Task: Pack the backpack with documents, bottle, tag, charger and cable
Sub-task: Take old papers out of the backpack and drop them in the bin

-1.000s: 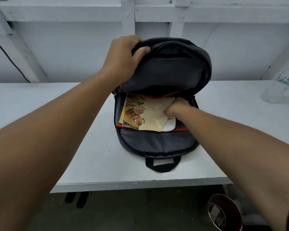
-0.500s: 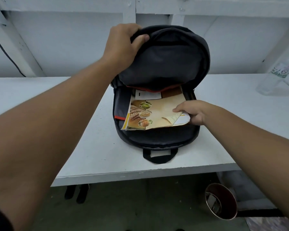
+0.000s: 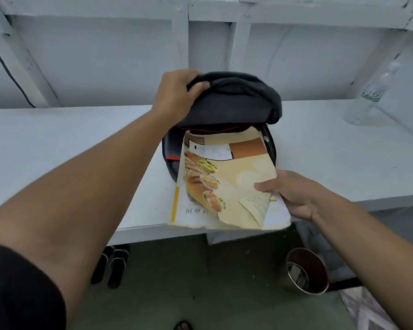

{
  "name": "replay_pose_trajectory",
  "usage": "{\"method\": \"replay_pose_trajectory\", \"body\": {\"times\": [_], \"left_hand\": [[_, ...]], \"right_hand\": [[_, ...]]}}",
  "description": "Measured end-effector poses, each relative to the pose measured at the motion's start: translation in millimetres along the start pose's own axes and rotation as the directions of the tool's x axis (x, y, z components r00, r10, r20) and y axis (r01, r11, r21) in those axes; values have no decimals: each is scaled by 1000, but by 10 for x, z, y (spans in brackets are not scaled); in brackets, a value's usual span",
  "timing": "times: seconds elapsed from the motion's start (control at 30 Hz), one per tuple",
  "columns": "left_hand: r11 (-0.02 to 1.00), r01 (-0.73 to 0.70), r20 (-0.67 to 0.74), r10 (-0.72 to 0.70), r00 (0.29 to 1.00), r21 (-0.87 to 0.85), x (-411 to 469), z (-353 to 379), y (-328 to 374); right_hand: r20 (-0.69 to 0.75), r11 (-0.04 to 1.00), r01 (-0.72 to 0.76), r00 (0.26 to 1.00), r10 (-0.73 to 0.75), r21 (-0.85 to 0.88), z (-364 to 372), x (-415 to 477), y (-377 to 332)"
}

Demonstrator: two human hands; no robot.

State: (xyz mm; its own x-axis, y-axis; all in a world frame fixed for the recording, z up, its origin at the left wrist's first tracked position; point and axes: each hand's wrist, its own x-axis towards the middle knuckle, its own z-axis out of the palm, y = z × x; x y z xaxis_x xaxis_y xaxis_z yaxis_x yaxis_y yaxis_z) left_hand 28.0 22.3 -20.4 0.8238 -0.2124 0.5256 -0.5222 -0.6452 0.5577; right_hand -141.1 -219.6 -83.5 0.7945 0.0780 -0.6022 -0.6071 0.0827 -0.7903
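Left hand [image 3: 177,96] grips the raised flap of the backpack [image 3: 234,101], fingers curled over the dark fabric, holding the mouth open. Right hand [image 3: 293,194] pinches the documents [image 3: 224,184] at their near right corner, thumb on top. Papers lie half in the bag, long axis running from the opening toward the table's [image 3: 343,158] front edge, overhanging it. Right hand nearer. Bag interior mostly hidden; probably nothing else inside. Bottle [image 3: 367,96] stands at the far right of the table.
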Motion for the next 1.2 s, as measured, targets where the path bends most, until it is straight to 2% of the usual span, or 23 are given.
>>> {"method": "replay_pose_trajectory", "body": {"times": [0.1,0.2,0.27,0.33,0.37,0.4,0.43,0.47,0.5,0.53,0.57,0.63,0.73,0.87,0.97,1.1,1.2], "left_hand": [[998,63,139,-62,988,-5,-313,28,-3],[982,147,291,-176,940,118,-669,79,2],[942,296,345,-334,877,158,-1017,122,74],[875,484,343,-453,823,-3,-1425,160,186],[806,574,295,-519,802,-143,-1641,170,260],[685,670,239,-626,742,-286,-1847,176,347],[517,757,233,-742,629,-399,-2040,165,462],[335,821,318,-802,506,-461,-2259,156,565],[177,863,476,-773,419,-473,-2475,161,667],[56,885,634,-677,374,-463,-2666,160,803],[-9,889,736,-565,374,-459,-2826,153,932],[-86,858,764,-508,399,-506,-3095,131,1122],[-64,828,706,-563,431,-556,-3246,113,1276],[147,837,564,-675,474,-527,-3274,123,1329],[226,847,526,-699,484,-481,-3221,115,1334],[266,822,468,-715,519,-504,-3106,115,1303],[296,774,422,-702,574,-560,-3019,90,1276]], "right_hand": [[45,1000,24,999,-24,-9,-71,-314,233],[59,996,84,995,-84,9,-192,-631,451],[39,991,129,991,-128,-19,-265,-845,579],[45,987,158,987,-156,-34,-328,-1039,712],[56,985,170,984,-168,-33,-352,-1122,775],[62,983,182,982,-179,-38,-371,-1195,834],[66,980,193,980,-190,-42,-391,-1261,890],[64,978,204,977,-201,-40,-409,-1320,949],[57,976,217,975,-215,-31,-430,-1369,1005],[48,973,229,973,-228,-28,-454,-1411,1058],[41,970,240,970,-238,-31,-476,-1438,1101],[37,968,251,968,-250,-24,-530,-1499,1179],[11,965,260,965,-261,29,-606,-1494,1246],[-21,954,300,954,-300,15,-621,-1417,1306],[-32,944,329,944,-329,23,-598,-1359,1333],[-54,934,354,934,-352,42,-511,-1297,1331],[-77,931,363,930,-359,47,-435,-1273,1313]]}}
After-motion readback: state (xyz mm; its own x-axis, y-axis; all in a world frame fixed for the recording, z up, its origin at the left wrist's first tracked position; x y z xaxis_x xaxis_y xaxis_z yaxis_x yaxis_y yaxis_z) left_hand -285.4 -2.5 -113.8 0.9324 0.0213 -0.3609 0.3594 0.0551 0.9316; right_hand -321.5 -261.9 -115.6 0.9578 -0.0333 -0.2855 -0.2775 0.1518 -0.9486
